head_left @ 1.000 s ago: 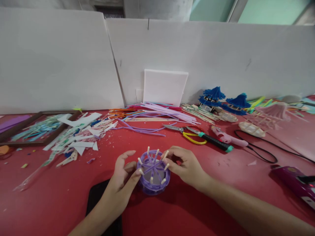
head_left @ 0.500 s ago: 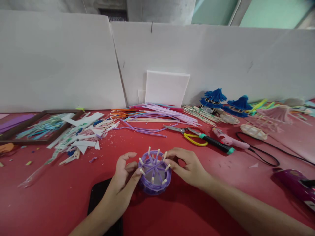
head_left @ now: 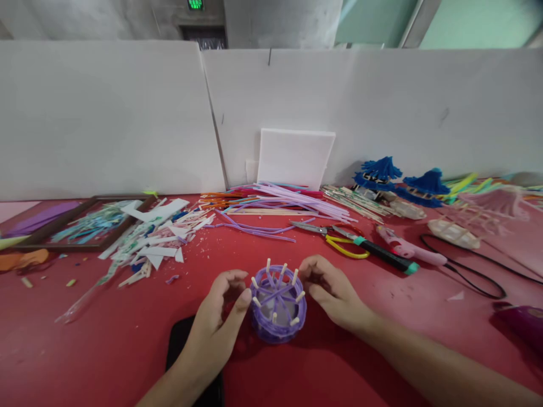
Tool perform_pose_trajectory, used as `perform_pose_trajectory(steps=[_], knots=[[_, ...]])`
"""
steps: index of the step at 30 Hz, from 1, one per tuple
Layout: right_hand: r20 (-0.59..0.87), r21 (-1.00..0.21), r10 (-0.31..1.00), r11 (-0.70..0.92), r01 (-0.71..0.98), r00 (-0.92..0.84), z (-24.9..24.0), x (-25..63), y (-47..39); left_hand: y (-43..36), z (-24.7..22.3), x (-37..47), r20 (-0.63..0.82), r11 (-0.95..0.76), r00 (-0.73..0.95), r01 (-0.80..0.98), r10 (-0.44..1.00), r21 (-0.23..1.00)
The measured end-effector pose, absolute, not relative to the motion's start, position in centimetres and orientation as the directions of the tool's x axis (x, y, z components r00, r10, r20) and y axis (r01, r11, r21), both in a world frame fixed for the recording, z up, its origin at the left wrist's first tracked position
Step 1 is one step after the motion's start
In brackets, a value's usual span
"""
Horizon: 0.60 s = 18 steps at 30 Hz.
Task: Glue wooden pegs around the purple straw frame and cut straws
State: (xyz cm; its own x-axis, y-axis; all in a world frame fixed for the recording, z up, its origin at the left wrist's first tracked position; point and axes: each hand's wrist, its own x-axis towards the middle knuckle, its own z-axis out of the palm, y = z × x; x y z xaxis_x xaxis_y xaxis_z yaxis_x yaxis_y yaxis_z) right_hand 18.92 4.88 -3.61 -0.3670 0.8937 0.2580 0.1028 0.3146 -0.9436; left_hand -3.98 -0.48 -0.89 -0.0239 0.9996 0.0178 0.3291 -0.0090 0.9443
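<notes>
Shows a dark slab [head_left: 180,333] nearest, partly hidden by the left forearm [head_left: 182,370]. Spreads left hand [head_left: 223,314], seemingly empty, beside the purple-wound cylinder [head_left: 278,333] on the red table [head_left: 331,370]; loosely curls right hand [head_left: 331,294] opposite, cannot tell whether touching. Has strands [head_left: 278,295] crossed within; leaves stick tips [head_left: 300,297] bare, seemingly unfinished. Beyond, has scissors [head_left: 348,255], glue gun [head_left: 424,254], lilac strips [head_left: 301,203], all out of the way; then backs onto white partition [head_left: 127,113].

The bare left hand [head_left: 218,319] and bare right hand [head_left: 335,294] are showing slim fingers above slender, uncovered forearms [head_left: 418,353].
</notes>
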Motion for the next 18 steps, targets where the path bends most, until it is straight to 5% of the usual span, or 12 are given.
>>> perform_pose_trajectory(steps=[18], knots=[[0.216, -0.908, 0.91, 0.32, 0.271, -0.353, -3.61, 18.53, 5.24, -0.13, -0.57, -4.18, 0.056, -0.025, -0.118, 0.245, 0.991, 0.969]])
